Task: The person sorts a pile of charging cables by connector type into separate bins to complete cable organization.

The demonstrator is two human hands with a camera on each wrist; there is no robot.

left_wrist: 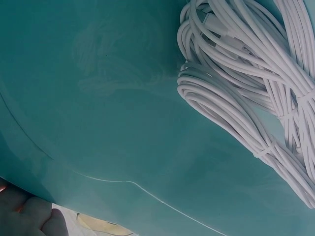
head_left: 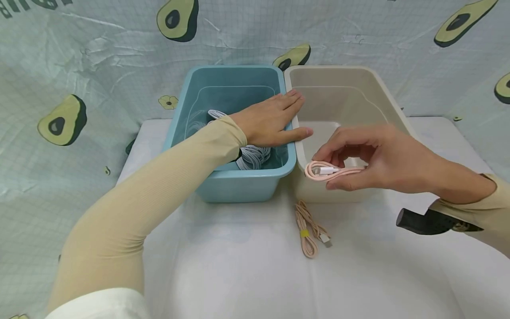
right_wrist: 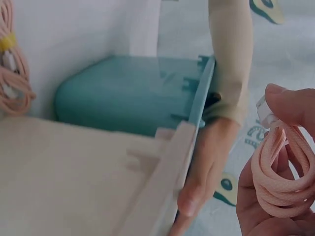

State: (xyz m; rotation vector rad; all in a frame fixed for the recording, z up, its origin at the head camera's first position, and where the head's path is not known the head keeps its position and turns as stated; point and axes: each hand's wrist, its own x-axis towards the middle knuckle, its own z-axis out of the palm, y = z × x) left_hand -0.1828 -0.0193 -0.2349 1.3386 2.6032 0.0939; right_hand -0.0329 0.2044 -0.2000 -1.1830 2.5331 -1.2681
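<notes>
A coiled pink cable (head_left: pixel 332 171) is pinched between the right hand (head_left: pixel 382 157)'s curled fingers (head_left: pixel 338 148) and thumb; the left hand (head_left: pixel 272 119) is laid flat, fingers straight, on the blue bin (head_left: pixel 239 186).

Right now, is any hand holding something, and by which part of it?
The right hand pinches a coiled pink cable by the loops near its white plug. The left hand holds nothing; it rests flat on the blue bin's rim.
</notes>
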